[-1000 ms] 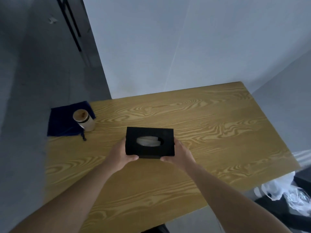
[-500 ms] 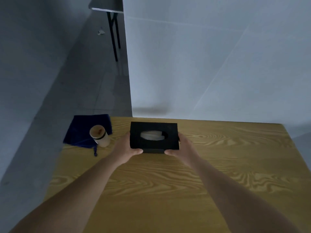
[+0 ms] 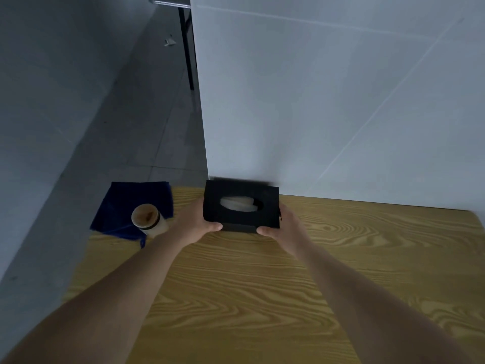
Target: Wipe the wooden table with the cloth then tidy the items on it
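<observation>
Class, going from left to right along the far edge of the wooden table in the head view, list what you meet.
blue cloth → cup → left hand → black tissue box → right hand

The long yellow-brown wooden table (image 3: 262,285) shows bold wavy grain under a smooth, faintly satin finish. The black rectangular tissue box (image 3: 240,206) looks matt, with soft white paper tissue (image 3: 240,203) in its oval opening. The dark blue cloth (image 3: 126,206) at the table's corner is soft, dull fabric. The pale cylindrical jar (image 3: 149,220) on it looks smooth and slightly glossy, with a brown wood-like lid. The white wall panel (image 3: 341,101) behind is smooth and matt.
</observation>
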